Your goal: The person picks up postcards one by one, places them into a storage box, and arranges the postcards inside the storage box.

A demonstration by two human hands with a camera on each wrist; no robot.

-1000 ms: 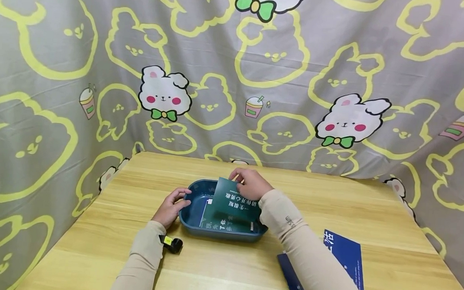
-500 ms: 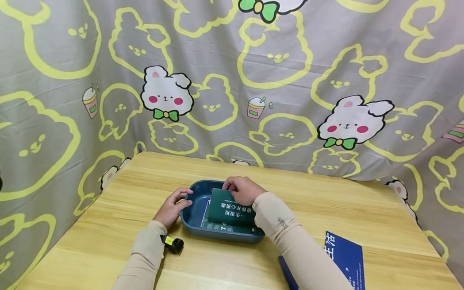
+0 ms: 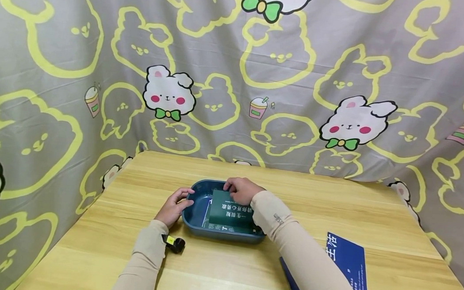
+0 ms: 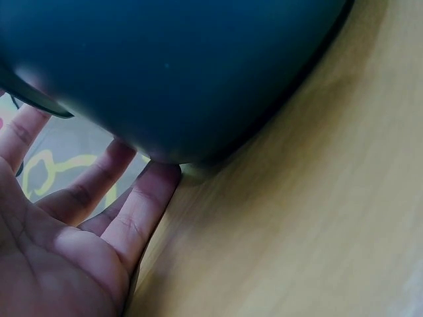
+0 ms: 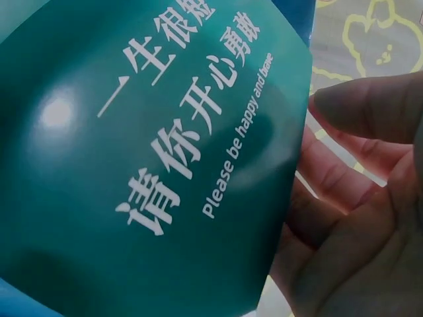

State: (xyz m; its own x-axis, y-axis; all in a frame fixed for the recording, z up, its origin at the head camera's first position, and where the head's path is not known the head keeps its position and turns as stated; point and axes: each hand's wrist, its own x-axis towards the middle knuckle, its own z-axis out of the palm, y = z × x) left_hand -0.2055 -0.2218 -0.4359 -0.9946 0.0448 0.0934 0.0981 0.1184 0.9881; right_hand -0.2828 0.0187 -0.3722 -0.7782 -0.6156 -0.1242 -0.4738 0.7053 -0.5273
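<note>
A dark blue oval basin [image 3: 194,232] stands on the table in the head view. My left hand [image 3: 172,208] is at its left end, thumb and fingertips at the rim. The left wrist view shows nearly straight fingers [image 4: 142,205] touching the outer wall. My right hand [image 3: 242,191] pinches a glossy green card [image 3: 228,211] by its far edge, over the basin. The card bows and carries white Chinese lettering and an English line. In the right wrist view, the thumb meets the card's edge while the other fingers pass behind it. More printed sheets [image 3: 206,219] lie beneath it.
Blue printed cards [image 3: 348,263] lie on the wooden table [image 3: 216,277] at the right, partly under the right forearm. A black wrist camera [image 3: 176,244] sits at the left wrist. A patterned curtain [image 3: 217,131] hangs behind the table.
My right hand has moved the green card down and slightly nearer, lower over the basin, so it covers more of the sheets beneath. The left hand has stayed at the rim.
</note>
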